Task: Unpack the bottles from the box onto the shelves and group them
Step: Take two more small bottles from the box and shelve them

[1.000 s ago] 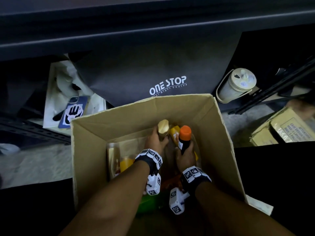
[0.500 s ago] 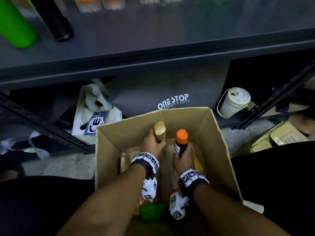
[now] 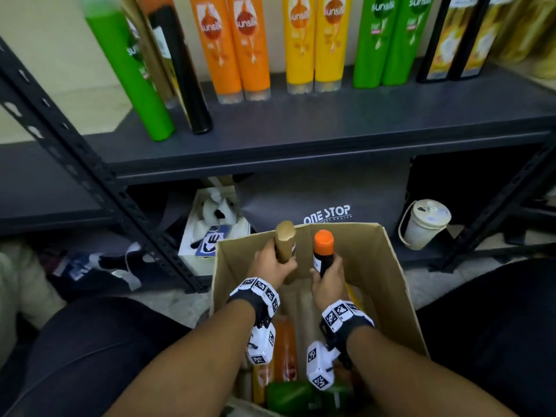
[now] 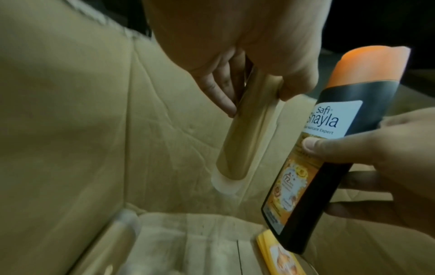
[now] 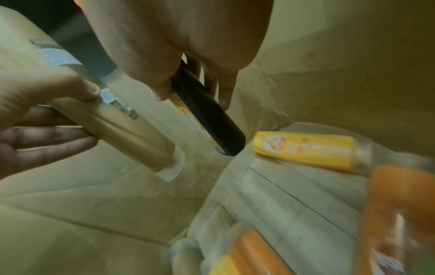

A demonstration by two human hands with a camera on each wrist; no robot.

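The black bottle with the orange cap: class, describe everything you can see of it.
The black bottle is slim and looks like glossy plastic, with a rounded orange cap on top. A white label reads "Safi Shayla", above an orange-yellow picture panel. The right hand grips its lower half, thumb on the label, holding it roughly upright inside the cardboard box, clear of the floor of the box.

Bottle count, shelf, box and hands

On the shelf [image 3: 331, 121] stand two orange bottles [image 3: 231, 46], two yellow bottles [image 3: 314, 43], three green bottles [image 3: 388, 40], at least three black bottles [image 3: 451, 37]; each of two hands holds one bottle above the single cardboard box [image 3: 391, 284], where at least four more lie.
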